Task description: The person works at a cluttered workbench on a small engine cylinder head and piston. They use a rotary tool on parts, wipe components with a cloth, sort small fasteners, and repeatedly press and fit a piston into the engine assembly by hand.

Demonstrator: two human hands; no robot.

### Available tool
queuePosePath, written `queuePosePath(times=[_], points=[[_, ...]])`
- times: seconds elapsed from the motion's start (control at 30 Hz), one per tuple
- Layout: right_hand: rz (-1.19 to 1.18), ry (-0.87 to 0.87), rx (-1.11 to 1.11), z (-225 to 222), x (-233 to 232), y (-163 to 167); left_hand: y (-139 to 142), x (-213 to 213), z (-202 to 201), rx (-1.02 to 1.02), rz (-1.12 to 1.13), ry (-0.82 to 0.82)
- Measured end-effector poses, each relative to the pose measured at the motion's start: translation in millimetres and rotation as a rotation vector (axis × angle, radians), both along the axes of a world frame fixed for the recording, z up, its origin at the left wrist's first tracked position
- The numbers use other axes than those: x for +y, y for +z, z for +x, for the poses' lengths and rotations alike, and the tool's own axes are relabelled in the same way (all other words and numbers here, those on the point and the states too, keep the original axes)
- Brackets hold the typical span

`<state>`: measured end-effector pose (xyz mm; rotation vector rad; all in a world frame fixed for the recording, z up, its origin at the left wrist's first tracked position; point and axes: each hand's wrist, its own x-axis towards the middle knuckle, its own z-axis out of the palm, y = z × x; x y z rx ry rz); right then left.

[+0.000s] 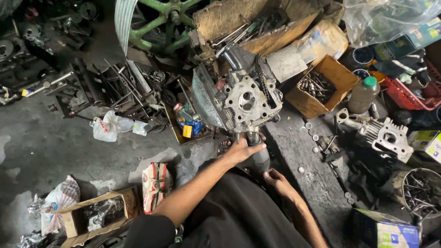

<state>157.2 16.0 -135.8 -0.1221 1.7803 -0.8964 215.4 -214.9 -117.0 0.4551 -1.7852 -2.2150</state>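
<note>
On the floor: cardboard box (321,87) holds bolts | left hand (241,149) clasps cylinder head (248,98) | right hand (275,179) grips its pipe.

Right hand (275,180) half tucked behind the dark lap, fingertips out of sight under the metal tube (258,154). Lower end of that tube hidden between both hands. Green wheel (158,23) cut off by the top edge. Blue box (388,232) and wire basket (420,190) clipped at the right corner. Contents of the cardboard box (94,216) too dim to make out.
</note>
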Motion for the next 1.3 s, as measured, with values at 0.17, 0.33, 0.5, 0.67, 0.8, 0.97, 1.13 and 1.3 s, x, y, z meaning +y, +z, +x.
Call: queuePosePath(times=[0.17, 0.33, 0.5, 0.67, 0.8, 0.97, 1.13, 1.3], points=[[0.01, 0.052, 0.06, -3, 4, -10, 10, 1, 0, -0.015, -0.048, 0.048], [0.009, 0.048, 0.074, -5, 8, -14, 10, 1, -3, -0.019, -0.041, 0.034], [0.01, -0.048, 0.033, -2, 10, -23, 8, 1, -5, -0.004, 0.016, 0.03], [-0.038, 0.006, 0.034, -2, 11, -30, 12, 0, -2, -0.073, 0.016, 0.019], [0.001, -0.058, 0.009, -2, 10, -30, 15, 0, -1, -0.016, 0.026, 0.052], [0.007, -0.035, -0.004, -2, 7, -21, 15, 1, -2, -0.079, 0.007, 0.055], [0.018, -0.053, -0.006, 2, -3, 0, 15, -1, -1, -0.028, -0.04, 0.078], [-0.023, -0.267, -0.211, 10, -13, 30, 13, -1, 1, -0.028, -0.066, 0.058]])
